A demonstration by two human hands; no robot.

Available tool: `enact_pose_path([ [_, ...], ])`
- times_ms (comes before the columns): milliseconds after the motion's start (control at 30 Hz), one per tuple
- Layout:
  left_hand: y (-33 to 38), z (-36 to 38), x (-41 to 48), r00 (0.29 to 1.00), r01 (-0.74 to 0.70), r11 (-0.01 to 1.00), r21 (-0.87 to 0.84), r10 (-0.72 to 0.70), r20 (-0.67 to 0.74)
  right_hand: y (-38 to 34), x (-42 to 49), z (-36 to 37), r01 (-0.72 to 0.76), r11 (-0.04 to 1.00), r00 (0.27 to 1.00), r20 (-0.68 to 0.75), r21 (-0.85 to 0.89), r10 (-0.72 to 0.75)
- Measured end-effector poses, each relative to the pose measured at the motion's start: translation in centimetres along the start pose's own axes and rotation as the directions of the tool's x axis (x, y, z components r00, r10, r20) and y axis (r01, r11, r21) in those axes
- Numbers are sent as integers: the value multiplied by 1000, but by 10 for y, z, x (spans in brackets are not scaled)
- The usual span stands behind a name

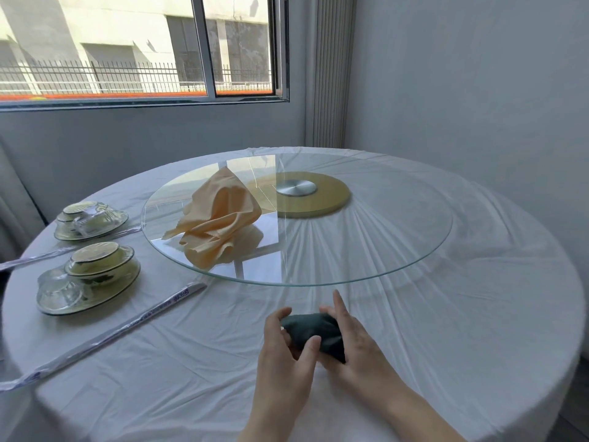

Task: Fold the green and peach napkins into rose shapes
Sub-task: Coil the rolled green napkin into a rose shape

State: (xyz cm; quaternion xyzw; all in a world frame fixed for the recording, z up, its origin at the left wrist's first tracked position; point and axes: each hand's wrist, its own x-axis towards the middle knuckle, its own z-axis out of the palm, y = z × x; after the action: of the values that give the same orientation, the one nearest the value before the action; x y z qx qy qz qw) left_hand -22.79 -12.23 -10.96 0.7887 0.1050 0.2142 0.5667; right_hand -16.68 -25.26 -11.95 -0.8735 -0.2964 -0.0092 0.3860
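Both hands are wrapped around the dark green cloth napkin (pixel 314 328): the left hand (pixel 283 342) curls round its left end with the thumb on the near side, and the right hand (pixel 350 342) cups the right end with one finger sticking out straight. It's bunched into a tight roll sitting low on the white tablecloth (pixel 446 330) at the near edge, I'd guess so the coil can't spring open while the rose gets shaped. The peach cloth napkin (pixel 220 215) is loose and crumpled on the left part of the round clear glass turntable (pixel 414 260), well apart from the hands, so that one looks not started. At the far left are two plastic-wrapped sets of green-rimmed dishes (pixel 89 275), with the bowls upside down on their plates and a clear glass cup tucked beside each, and nothing in them that I can see.
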Motion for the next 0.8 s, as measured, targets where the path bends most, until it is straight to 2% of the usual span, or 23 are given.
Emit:
enact_pose_path([
  [100, 2, -6, -1, 998, 63, 997, -51, -61, 34, 2, 0, 0, 28, 999, 1000, 16, -26, -27],
  [200, -3, -12, 2, 978, 164, 985, -55, -154, 142, 4, 1, 0, 32, 999, 999, 24, -27, -31],
  [300, 1, -15, 15, 933, 240, 970, -34, -221, 286, 7, 1, 2, 39, 999, 999, 16, -32, -39],
  [433, 20, -21, 37, 857, 380, 918, -114, -303, 416, 6, 0, 2, 122, 990, 992, -23, -72, -123],
  [500, 28, -22, 45, 857, 371, 923, -106, -296, 421, 3, 0, 1, 163, 984, 984, -56, -75, -168],
  [600, 33, -16, 49, 885, 327, 944, -49, -288, 365, 2, -1, 1, 153, 985, 986, -49, -84, -158],
  [700, 34, -14, 51, 880, 404, 907, -120, -348, 324, 6, -2, 4, 154, 980, 986, -40, -123, -160],
  [800, 31, -13, 56, 889, 402, 900, -166, -341, 306, 8, -1, 5, 199, 963, 978, -23, -183, -206],
])
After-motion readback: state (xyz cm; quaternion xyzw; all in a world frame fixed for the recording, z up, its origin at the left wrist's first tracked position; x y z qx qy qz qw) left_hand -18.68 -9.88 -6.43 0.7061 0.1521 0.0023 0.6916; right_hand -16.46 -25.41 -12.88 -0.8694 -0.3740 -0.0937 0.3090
